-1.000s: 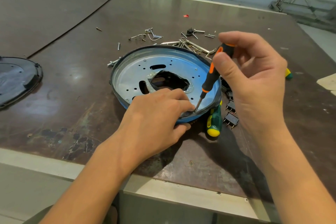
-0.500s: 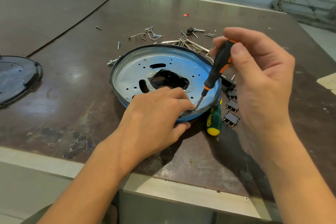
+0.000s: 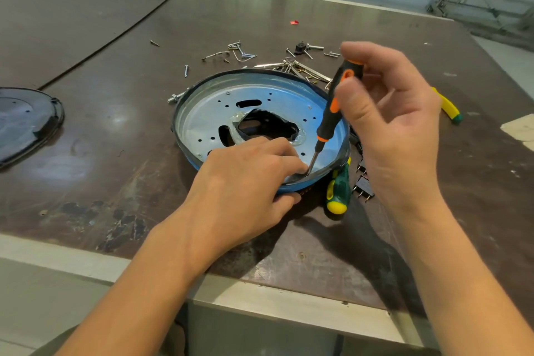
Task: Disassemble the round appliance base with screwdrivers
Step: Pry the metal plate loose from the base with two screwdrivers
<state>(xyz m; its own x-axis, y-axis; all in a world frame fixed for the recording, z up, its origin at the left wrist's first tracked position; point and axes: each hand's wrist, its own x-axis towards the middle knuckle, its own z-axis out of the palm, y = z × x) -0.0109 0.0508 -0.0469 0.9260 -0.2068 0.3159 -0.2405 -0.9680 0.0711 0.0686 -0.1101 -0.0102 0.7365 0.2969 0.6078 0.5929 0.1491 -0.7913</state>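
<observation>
The round appliance base (image 3: 208,113), a shiny metal disc with a blue rim and a jagged hole in its middle, lies on the brown table. My left hand (image 3: 239,185) grips its near edge, fingers curled over the rim and thumb under it. My right hand (image 3: 387,121) pinches the black-and-orange screwdriver (image 3: 332,107) by its handle top. The tool stands nearly upright, and its tip sits on the base's near rim right by my left fingertips.
A green-and-yellow screwdriver (image 3: 336,192) lies just under the base's right edge, with small black pronged parts (image 3: 362,186) beside it. Loose screws and metal strips (image 3: 291,65) are scattered behind the base. A black round cover (image 3: 26,121) lies at far left. Another yellow-green tool (image 3: 449,108) sits at right.
My right hand has re-gripped and turned the screwdriver handle, which now stands more upright. The tip stays at the same spot on the rim. My left hand has not moved.
</observation>
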